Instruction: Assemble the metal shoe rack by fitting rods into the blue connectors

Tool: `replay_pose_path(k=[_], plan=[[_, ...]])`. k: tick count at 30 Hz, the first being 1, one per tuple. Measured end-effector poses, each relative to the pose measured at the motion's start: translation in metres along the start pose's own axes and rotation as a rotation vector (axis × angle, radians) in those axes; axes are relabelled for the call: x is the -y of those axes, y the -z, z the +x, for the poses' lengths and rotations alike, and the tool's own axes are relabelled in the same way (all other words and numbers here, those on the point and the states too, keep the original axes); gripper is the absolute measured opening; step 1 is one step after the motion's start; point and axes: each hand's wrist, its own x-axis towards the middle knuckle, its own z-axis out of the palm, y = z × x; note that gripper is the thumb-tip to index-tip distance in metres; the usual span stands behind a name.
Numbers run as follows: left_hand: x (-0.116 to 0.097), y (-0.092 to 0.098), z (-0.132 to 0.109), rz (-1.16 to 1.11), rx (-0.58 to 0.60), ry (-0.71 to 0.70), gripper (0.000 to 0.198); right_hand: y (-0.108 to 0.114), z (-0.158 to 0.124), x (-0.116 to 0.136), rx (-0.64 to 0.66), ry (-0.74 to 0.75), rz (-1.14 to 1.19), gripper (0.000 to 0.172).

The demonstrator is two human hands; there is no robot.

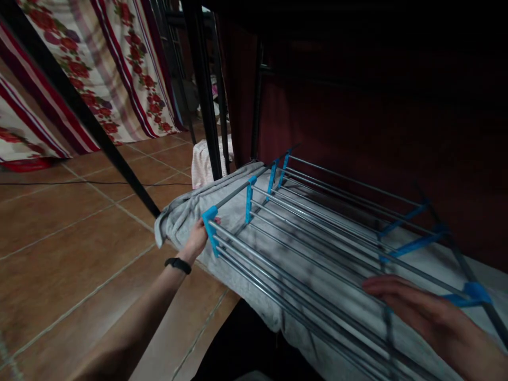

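A shoe rack (301, 212) of thin metal rods and blue plastic joints lies over a grey blanket (226, 203). My left hand (196, 238), with a black band on the wrist, is closed around the rack's left end, by a blue corner joint (210, 214). Some of its fingers are hidden behind that joint. On the right, my right hand (428, 312) is held over the rods with its fingers stretched out and nothing in it. Whether it touches the rack I cannot tell.
Black metal posts (204, 90) stand behind the blanket, and a slanting black bar (87, 124) crosses the left. A floral striped curtain (115, 69) hangs at the back. A pale cloth (202, 164) and a thin cable (99, 183) are on the tiled floor (71, 227).
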Motion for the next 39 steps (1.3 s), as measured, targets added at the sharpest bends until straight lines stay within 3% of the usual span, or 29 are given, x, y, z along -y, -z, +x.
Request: replay_pose_path(k=[1, 2, 4, 7, 9, 12, 17, 21, 25, 32, 39], plan=[[0.004, -0.006, 0.007, 0.031, 0.057, 0.000, 0.037, -0.014, 0.019, 0.026, 0.284, 0.052, 0.028, 0.048], [0.007, -0.012, 0.013, 0.060, 0.123, 0.010, 0.039, -0.032, 0.034, 0.050, 0.483, 0.097, 0.043, 0.046], [0.011, -0.023, 0.025, 0.117, 0.256, 0.056, 0.039, -0.074, 0.052, 0.082, 0.720, 0.170, 0.059, 0.041], [0.018, -0.038, 0.039, 0.198, 0.403, 0.123, 0.038, -0.145, 0.054, 0.097, 0.924, 0.305, 0.012, 0.048], [0.024, -0.047, 0.047, 0.273, 0.491, 0.097, 0.036, -0.191, 0.051, 0.095, 0.967, 0.359, -0.121, 0.053], [0.032, -0.053, 0.058, 0.455, 0.664, -0.063, 0.030, -0.247, 0.052, 0.098, 0.952, 0.436, -0.306, 0.054], [0.039, -0.056, 0.077, 0.609, 0.775, -0.162, 0.026, -0.309, 0.060, 0.122, 0.851, 0.458, -0.523, 0.051], [0.040, -0.062, 0.080, 0.816, 0.778, -0.256, 0.017, -0.341, 0.064, 0.133, 0.820, 0.410, -0.624, 0.040], [0.047, -0.063, 0.079, 0.961, 0.737, -0.265, 0.027, -0.359, 0.070, 0.131, 0.832, 0.374, -0.649, 0.038], [0.058, -0.055, 0.085, 0.897, 0.764, -0.250, 0.012, -0.356, 0.078, 0.133, 0.828, 0.415, -0.611, 0.040], [0.042, -0.064, 0.082, 0.839, 0.805, -0.207, 0.014, -0.356, 0.079, 0.125, 0.790, 0.448, -0.487, 0.038]])
